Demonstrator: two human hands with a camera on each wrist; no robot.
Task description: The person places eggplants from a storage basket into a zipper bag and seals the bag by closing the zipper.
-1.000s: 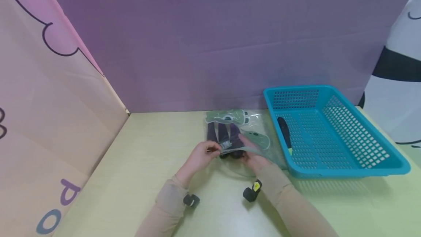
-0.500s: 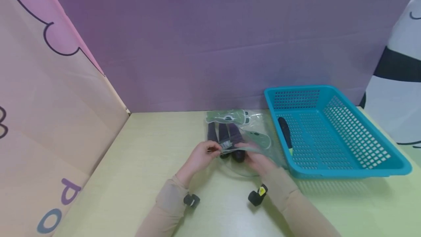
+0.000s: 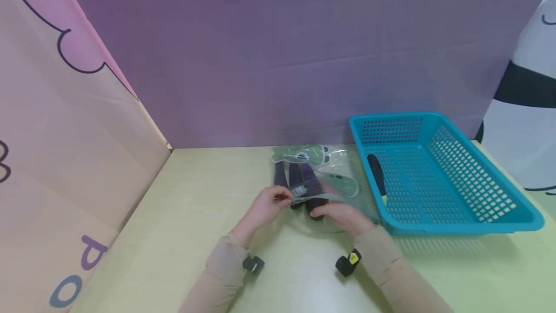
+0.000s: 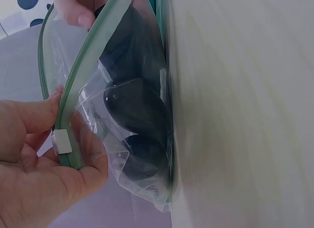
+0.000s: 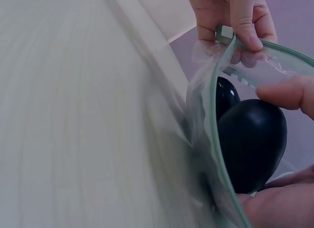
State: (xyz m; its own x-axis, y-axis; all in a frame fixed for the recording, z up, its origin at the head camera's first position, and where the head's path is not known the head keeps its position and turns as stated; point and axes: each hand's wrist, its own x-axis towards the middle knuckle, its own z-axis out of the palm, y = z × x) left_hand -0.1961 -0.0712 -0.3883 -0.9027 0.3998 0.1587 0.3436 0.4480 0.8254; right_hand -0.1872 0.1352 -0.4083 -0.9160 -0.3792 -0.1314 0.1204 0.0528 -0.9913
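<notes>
A clear zip bag [image 3: 343,183] with green print lies on the table, its green-edged mouth facing me. Several dark purple eggplants [image 4: 135,105] show through its plastic. At the mouth's left end my left hand [image 3: 266,206] pinches the rim between thumb and fingers, close by the white slider [image 4: 62,141]. My right hand [image 3: 345,216] is at the opening and grips one eggplant [image 5: 252,142], thumb on top and fingers beneath. That eggplant's rounded end sticks out past the rim; another eggplant [image 5: 226,96] sits behind it inside the bag.
A blue plastic basket [image 3: 460,228] stands right of the bag, close to it. One dark eggplant [image 3: 376,175] with a light green tip lies along its left inside. A purple sheet [image 3: 260,62] hangs behind the table, a printed one [image 3: 65,134] to the left.
My right hand has drawn back toward me and slightly right, out of the bag's mouth, bringing one eggplant's end past the rim. My left hand has stayed in place on the rim.
</notes>
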